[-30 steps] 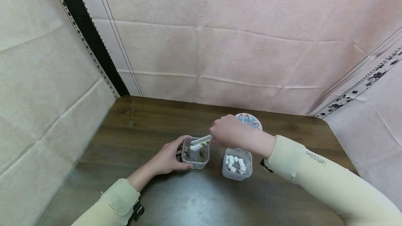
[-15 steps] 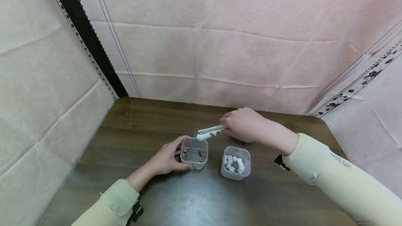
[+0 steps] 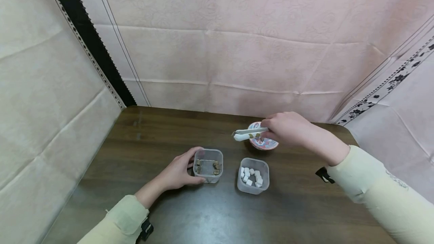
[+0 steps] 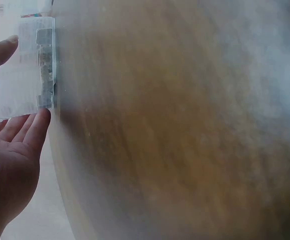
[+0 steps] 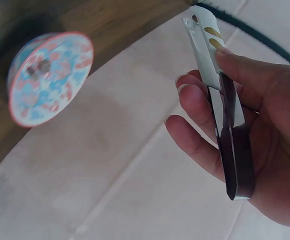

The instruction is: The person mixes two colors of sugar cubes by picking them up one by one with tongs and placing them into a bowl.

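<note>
My left hand (image 3: pixel 183 170) grips a small clear plastic container (image 3: pixel 216 178) by its left side, thumb at the front. Several brown cubes lie in it, and the left wrist view shows them along the container's bottom (image 4: pixel 46 70). In my right hand (image 3: pixel 288 127) I hold a pair of tongs (image 5: pixel 220 100), steel at the bend with white, gold-patterned arms. Their white tips point left, close together. The tongs overlap a red-and-blue patterned bowl (image 3: pixel 264 145) in the head view. Small brown pieces (image 5: pixel 39 67) sit inside that bowl (image 5: pixel 65 92) in the right wrist view.
A second clear container (image 3: pixel 252 191) with several white cubes (image 3: pixel 249 182) stands right of the held one, in front of the bowl. Cloth hangs behind and beside the dark wooden table (image 3: pixel 162 131).
My right hand has moved right and back with the tongs, from above the brown-cube container to the patterned bowl. The left hand keeps its grip on the container.
</note>
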{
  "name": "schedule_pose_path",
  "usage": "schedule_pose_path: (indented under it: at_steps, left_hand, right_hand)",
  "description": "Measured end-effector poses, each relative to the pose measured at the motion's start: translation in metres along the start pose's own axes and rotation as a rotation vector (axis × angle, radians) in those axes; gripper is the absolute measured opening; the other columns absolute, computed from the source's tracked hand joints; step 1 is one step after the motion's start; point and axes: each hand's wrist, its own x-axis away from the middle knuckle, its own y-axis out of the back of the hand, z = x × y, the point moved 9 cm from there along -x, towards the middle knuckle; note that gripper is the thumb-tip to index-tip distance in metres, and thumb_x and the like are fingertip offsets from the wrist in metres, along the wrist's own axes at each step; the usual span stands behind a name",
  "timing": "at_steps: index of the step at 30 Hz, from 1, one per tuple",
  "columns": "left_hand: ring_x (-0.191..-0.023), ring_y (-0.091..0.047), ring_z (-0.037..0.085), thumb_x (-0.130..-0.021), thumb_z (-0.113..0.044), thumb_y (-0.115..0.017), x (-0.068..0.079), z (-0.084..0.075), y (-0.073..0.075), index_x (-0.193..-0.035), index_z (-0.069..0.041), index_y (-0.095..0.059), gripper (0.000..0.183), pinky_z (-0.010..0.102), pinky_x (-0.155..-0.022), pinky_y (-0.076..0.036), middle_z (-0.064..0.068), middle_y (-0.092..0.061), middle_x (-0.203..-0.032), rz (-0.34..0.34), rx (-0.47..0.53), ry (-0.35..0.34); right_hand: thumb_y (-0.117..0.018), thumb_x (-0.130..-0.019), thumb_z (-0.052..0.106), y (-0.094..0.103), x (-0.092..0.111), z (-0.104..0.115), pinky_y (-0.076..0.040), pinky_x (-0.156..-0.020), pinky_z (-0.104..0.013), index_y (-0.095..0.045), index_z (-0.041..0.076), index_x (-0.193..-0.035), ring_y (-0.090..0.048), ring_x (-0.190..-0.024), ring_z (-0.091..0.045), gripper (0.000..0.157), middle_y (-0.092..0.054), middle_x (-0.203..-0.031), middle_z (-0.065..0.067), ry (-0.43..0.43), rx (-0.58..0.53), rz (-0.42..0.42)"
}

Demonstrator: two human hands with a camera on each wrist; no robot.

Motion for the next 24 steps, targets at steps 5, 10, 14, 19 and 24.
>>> schedule_pose_path:
  at_steps: [5, 10, 14, 19, 24]
  left_hand:
    - [-0.136, -0.060, 0.034, -0.085, -0.018, -0.094, 0.000, 0.001, 0.000, -0.157, -0.012, -0.043, 0.088, 0.047, -0.108, -0.054, 0.016, -0.056, -0.149, 0.001, -0.001, 0.006]
    - [-0.135, -0.061, 0.034, -0.085, -0.016, -0.094, 0.000, 0.001, -0.001, -0.157, -0.012, -0.043, 0.088, 0.047, -0.108, -0.054, 0.016, -0.056, -0.148, 0.001, 0.012, 0.008]
    - [-0.136, -0.061, 0.035, -0.085, -0.016, -0.093, 0.000, 0.001, -0.001, -0.157, -0.011, -0.043, 0.088, 0.047, -0.108, -0.054, 0.016, -0.056, -0.148, 0.001, 0.017, 0.005]
    - [-0.136, -0.060, 0.035, -0.085, -0.016, -0.093, 0.001, 0.000, -0.001, -0.157, -0.011, -0.043, 0.087, 0.048, -0.108, -0.054, 0.016, -0.056, -0.149, -0.001, 0.014, 0.005]
    - [-0.135, -0.061, 0.037, -0.085, -0.015, -0.093, 0.001, -0.001, 0.000, -0.156, -0.009, -0.043, 0.087, 0.049, -0.107, -0.054, 0.018, -0.056, -0.149, -0.004, 0.004, 0.000]
  right_hand:
    - [-0.080, -0.096, 0.023, -0.008, 0.009, -0.026, -0.055, -0.063, -0.053, -0.069, 0.019, -0.083, -0.065, -0.071, -0.022, 0.017, -0.067, -0.083, 0.005, -0.073, 0.013, 0.031]
    - [-0.080, -0.095, 0.023, -0.021, 0.013, -0.046, -0.055, -0.063, -0.056, -0.071, 0.015, -0.081, -0.068, -0.070, -0.028, 0.018, -0.068, -0.080, 0.001, -0.123, 0.052, 0.061]
    - [-0.081, -0.094, 0.023, -0.032, 0.012, -0.057, -0.056, -0.062, -0.055, -0.070, 0.013, -0.080, -0.067, -0.069, -0.029, 0.020, -0.068, -0.079, -0.003, -0.148, 0.084, 0.084]
    - [-0.082, -0.093, 0.024, -0.047, 0.008, -0.066, -0.059, -0.065, -0.055, -0.072, 0.011, -0.081, -0.070, -0.074, -0.034, 0.020, -0.070, -0.081, -0.007, -0.184, 0.109, 0.122]
    - [-0.082, -0.094, 0.025, -0.060, 0.004, -0.071, -0.060, -0.067, -0.052, -0.077, 0.008, -0.089, -0.071, -0.077, -0.032, 0.018, -0.073, -0.084, -0.008, -0.206, 0.122, 0.180]
